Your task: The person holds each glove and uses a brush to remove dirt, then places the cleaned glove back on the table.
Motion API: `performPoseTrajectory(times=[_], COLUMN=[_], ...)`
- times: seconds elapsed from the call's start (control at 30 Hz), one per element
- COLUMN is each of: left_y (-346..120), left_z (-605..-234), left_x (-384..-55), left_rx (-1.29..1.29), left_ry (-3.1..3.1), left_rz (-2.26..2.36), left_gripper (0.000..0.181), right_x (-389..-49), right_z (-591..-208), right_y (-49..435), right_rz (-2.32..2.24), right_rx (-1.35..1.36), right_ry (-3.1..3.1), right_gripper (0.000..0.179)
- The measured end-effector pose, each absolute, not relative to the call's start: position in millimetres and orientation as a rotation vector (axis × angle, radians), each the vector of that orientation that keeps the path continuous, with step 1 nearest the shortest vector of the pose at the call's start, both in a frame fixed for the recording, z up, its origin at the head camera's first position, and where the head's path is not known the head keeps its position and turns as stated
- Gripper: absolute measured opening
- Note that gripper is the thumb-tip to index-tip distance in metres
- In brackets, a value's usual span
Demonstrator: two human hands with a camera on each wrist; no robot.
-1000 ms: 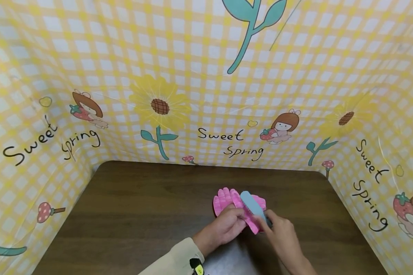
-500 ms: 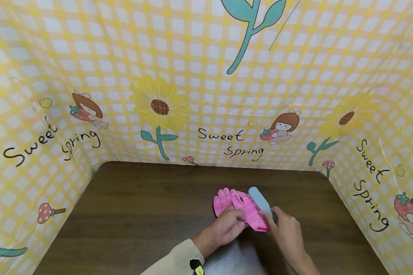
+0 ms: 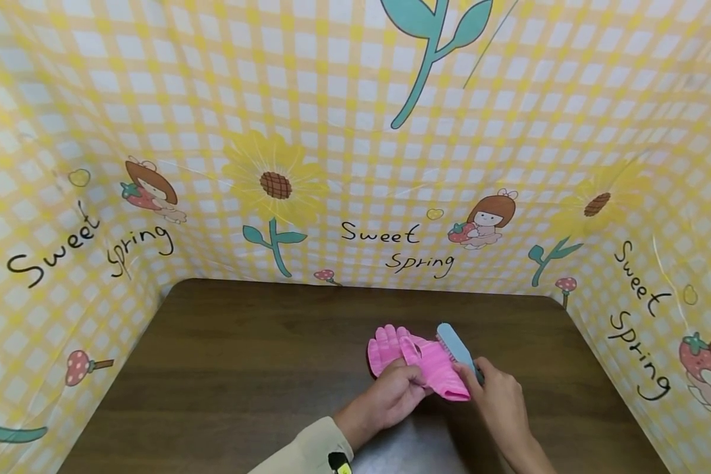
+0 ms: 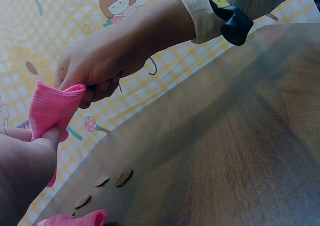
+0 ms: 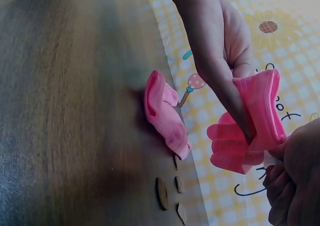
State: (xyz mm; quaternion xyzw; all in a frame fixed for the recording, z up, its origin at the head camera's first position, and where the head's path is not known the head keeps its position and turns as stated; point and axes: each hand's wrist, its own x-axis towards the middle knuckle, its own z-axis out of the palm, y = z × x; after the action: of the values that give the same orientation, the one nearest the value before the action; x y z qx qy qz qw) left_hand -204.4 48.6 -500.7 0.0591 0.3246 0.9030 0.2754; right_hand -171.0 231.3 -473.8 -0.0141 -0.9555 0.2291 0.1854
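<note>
My left hand (image 3: 391, 394) pinches a pink knit glove (image 3: 437, 368) between thumb and fingers, with the glove's fingers pointing away and its cuff toward my right hand. A light blue brush (image 3: 453, 343) is gripped by the handle in my right hand (image 3: 502, 400), its bristles against the glove's right edge. In the right wrist view the glove's cuff (image 5: 262, 106) gapes a little, while the brush is mostly hidden behind my right hand (image 5: 295, 171). Another pink glove (image 5: 164, 115) lies on the tabletop.
Several small brown and pale leaf-shaped pieces (image 5: 162, 193) lie near that second glove on the dark wooden table (image 3: 243, 368). A yellow checked cloth (image 3: 355, 164) with printed flowers surrounds the table at the back and both sides.
The brush has moved right, from across the middle of the glove to its right edge. The glove has spread out, its cuff swinging right. My left hand has hardly moved.
</note>
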Motion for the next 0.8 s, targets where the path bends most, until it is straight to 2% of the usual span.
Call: performPoseTrajectory(times=[0.27,0.53,0.67,0.8], left_y=[50.2,47.5,46.5,47.0], left_z=[-501.3,-498.2,-497.8,-498.5], left_x=[-203.5,-205.9,-208.7,-208.0], left_rx=[0.146,0.119,0.141,0.188], left_ry=[0.886,0.922,0.939,0.909], left_rz=[2.438,2.474,2.476,2.461], left_gripper=[0.060,0.055,0.052,0.064], right_x=[-172.7,-170.2,-165.2,-158.7], right_z=[-474.9,-470.6,-466.1,-465.8], right_y=[237.1,244.0,233.1,218.3], right_rz=[0.616,0.656,0.668,0.634], right_rx=[-0.048,-0.168,-0.013,0.212], right_ry=[-2.667,-2.673,-2.578,-2.544], right_gripper=[0.031,0.035,0.024,0.019])
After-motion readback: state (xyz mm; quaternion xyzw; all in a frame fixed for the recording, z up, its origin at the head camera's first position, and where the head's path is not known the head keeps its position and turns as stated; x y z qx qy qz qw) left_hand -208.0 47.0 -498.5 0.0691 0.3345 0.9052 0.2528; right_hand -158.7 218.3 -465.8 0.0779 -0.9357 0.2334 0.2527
